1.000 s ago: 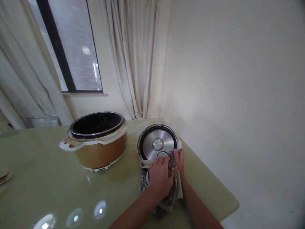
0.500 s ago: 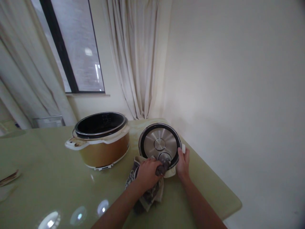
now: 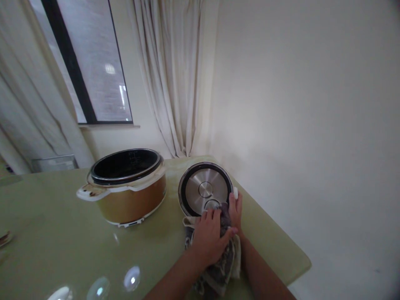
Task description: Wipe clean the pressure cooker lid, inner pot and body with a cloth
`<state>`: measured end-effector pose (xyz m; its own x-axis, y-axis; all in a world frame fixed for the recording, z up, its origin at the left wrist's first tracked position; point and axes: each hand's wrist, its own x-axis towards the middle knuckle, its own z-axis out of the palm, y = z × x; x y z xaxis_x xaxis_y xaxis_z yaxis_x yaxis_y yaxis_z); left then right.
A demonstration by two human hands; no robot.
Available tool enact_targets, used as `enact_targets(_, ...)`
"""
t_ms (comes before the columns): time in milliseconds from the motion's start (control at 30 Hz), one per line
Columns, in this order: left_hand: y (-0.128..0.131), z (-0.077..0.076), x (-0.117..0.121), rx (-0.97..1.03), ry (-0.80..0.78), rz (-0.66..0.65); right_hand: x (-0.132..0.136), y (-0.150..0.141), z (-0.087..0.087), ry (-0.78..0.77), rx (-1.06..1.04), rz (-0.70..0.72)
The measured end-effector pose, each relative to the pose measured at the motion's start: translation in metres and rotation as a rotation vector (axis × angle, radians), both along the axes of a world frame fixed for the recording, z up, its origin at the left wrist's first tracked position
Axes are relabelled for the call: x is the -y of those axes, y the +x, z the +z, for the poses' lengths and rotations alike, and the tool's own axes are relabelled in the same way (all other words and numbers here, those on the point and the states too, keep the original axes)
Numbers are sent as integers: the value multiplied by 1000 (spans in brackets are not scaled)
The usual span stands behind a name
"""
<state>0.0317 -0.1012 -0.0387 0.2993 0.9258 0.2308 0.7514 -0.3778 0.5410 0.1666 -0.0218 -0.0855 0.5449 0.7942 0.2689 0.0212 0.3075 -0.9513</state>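
An upturned cooker lid [image 3: 203,188], steel inside with a black rim, lies on the green table [image 3: 62,246] near its right edge. My left hand [image 3: 209,239] presses a patterned grey cloth [image 3: 223,266] against the lid's near rim, fingers curled over the cloth. On the lid's right rim rests my right hand [image 3: 236,210], its fingers wrapped round the edge by a white tab. The brown cooker pot [image 3: 125,187], open with a dark inner bowl, stands to the left of the lid.
Cream curtains [image 3: 175,75] and a window [image 3: 90,62] stand behind the table. A plain wall fills the right. The table's edge runs close to the right of my hands. A small object [image 3: 4,238] sits at the far left edge.
My left hand has slid the cloth rightward along the lid's near rim, back beside my right hand. The right hand has stayed on the lid's right edge.
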Motion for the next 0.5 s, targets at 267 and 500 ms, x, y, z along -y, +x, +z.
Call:
enact_targets(267, -18, -17, -5, -246, 52, -26, -1, 2, 3, 86, -64, 49)
enact_targets(500, -69, -15, -29, -298, -25, 49, -1, 0, -1, 79, -36, 50)
